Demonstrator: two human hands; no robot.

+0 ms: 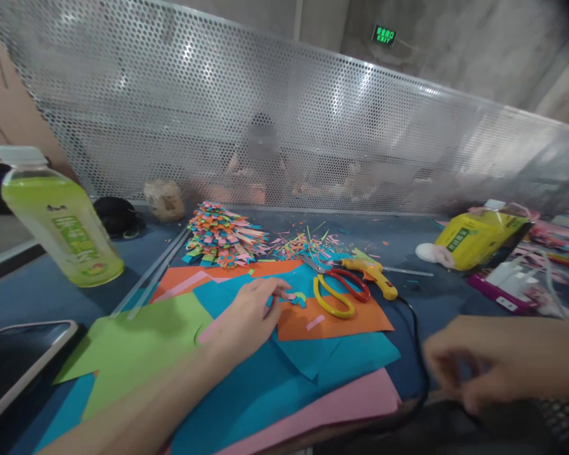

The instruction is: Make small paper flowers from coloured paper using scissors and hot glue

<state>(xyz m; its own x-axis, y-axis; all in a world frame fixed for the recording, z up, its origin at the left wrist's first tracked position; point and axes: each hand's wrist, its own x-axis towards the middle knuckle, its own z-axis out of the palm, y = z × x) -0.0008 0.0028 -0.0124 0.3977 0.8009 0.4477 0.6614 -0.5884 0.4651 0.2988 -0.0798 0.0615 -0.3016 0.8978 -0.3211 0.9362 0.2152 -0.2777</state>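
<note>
The left hand (251,313) has its grip bunched close, the small curled paper piece (298,299) just right of it, pinched or not I can't tell, then scissors (326,273), then the blurred right hand (474,363), its grip unreadable.

One left hand (250,313) and one right hand (486,363) are counted, making two. One pair of scissors (319,270), one glue gun (372,272), one layered paper cone (224,237) and one small curled paper piece (298,299) are seen. One green drink bottle (64,227), at least one yellow-labelled bottle (467,240), two clear sticks (148,275) at the left and one exit sign (384,35) are counted; overlapped coloured sheets (146,335) and paper scraps (306,245) cannot be exactly counted
</note>
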